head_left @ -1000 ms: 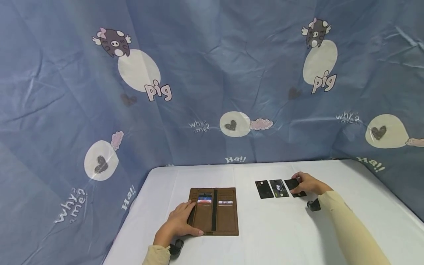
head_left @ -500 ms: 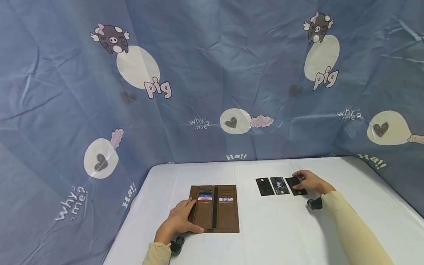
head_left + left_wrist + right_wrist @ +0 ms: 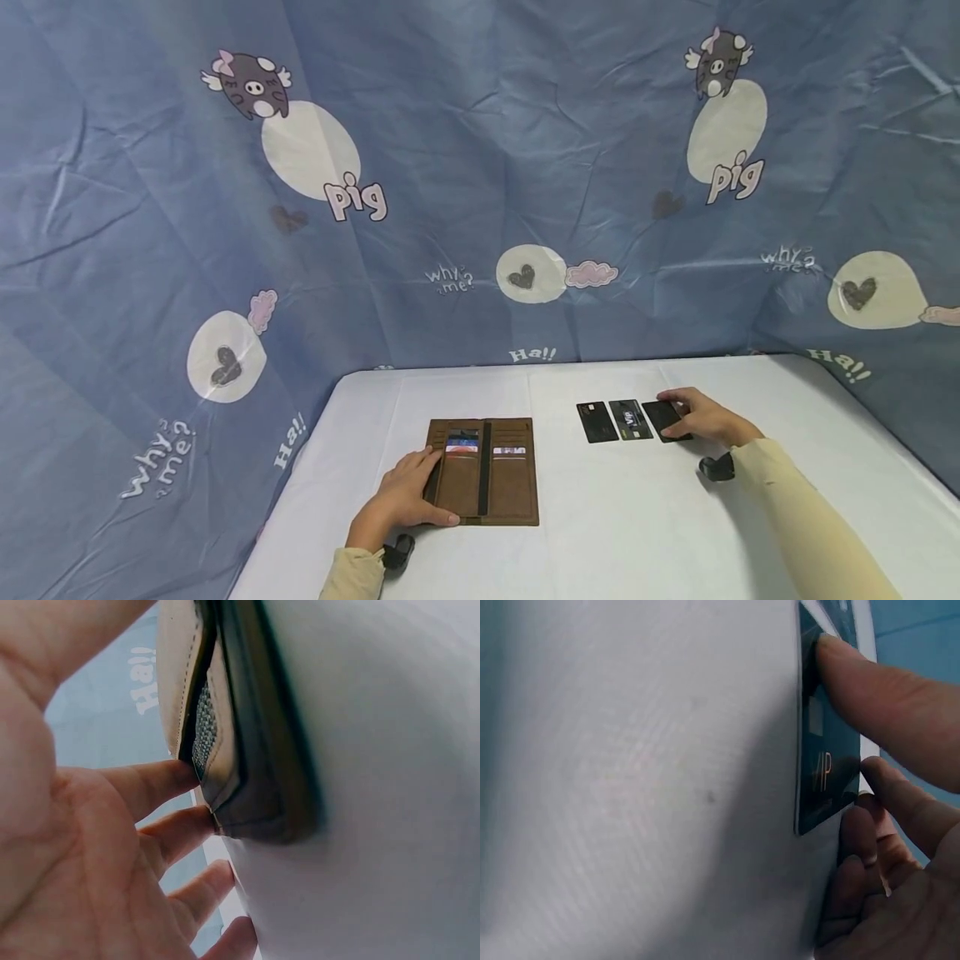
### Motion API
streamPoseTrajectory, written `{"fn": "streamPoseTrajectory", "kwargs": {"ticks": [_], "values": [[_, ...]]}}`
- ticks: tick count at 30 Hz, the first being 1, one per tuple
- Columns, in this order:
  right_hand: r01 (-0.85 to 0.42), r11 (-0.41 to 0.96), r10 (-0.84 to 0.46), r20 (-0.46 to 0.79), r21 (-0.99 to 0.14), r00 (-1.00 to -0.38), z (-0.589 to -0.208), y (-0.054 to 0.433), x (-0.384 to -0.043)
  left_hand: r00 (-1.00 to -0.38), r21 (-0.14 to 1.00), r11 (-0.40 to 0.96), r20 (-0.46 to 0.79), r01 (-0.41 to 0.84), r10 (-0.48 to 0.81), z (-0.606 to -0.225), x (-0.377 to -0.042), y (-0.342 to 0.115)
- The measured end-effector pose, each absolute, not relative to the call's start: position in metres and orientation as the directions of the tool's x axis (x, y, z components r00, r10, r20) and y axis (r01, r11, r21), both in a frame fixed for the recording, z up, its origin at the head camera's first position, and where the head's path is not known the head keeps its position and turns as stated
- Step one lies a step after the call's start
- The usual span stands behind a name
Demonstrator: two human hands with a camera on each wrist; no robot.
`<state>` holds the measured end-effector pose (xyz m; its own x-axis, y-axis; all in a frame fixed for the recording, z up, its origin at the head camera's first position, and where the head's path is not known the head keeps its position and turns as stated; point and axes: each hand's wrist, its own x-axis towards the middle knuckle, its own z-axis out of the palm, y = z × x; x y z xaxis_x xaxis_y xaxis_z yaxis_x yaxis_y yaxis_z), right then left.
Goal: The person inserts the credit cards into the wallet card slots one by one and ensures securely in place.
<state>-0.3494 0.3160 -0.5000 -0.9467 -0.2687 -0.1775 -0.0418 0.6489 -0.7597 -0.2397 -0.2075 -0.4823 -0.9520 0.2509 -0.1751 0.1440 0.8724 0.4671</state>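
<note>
A brown wallet (image 3: pixel 512 492) lies unfolded on the white table, with colourful cards (image 3: pixel 462 446) showing in its slots. My left hand (image 3: pixel 405 492) rests at the wallet's left side, fingers along that edge and thumb at the near edge. In the left wrist view, fingertips (image 3: pixel 180 776) touch the wallet's edge (image 3: pixel 225 750). To the right, three black cards lie in a row: a left card (image 3: pixel 597 422), a middle VIP card (image 3: pixel 631 421) and a right card (image 3: pixel 660 412). My right hand (image 3: pixel 705 417) holds the right card between thumb and index finger; "VIP" shows on this card (image 3: pixel 825 780).
The white tabletop (image 3: pixel 600 525) stretches around the wallet and cards. A blue printed curtain (image 3: pixel 480 183) hangs behind and to the sides of the table. Black wrist cameras (image 3: pixel 399 552) sit at both wrists.
My right thumb has shifted slightly toward the near side of the right card, with the card almost in the same place. My left hand and the wallet stay put; the head view tilts slightly.
</note>
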Motion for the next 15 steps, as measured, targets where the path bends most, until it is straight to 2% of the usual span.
{"fn": "streamPoseTrajectory", "kwargs": {"ticks": [15], "values": [[-0.009, 0.684, -0.263, -0.236, -0.729, -0.936, -0.4952, 0.3106, -0.3502, -0.951, 0.477, 0.867, -0.178, 0.143, 0.254, -0.4854, -0.2397, -0.2095]]}}
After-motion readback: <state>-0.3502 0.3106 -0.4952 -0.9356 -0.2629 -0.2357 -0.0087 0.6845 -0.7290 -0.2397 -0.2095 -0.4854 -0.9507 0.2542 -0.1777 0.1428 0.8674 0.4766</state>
